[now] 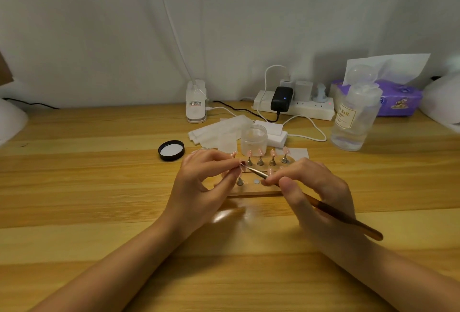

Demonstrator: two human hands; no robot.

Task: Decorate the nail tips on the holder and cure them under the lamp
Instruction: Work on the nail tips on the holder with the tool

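Black lid (171, 150) lies left on desk (74, 187). My left hand (204, 187) pinches one nail tip (242, 164) above holder (254, 191). Brush (323, 208) point touches that tip; my right hand (316, 194) fingers grip the brush. Clear bottle (353, 122) far right.

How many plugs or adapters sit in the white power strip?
4 on the power strip: a white adapter with a cable, a black adapter in front of it, a white adapter cube, then a pale rounded plug rightmost. Others may be hidden.

"nail" on the clear bottle's (353, 117) label
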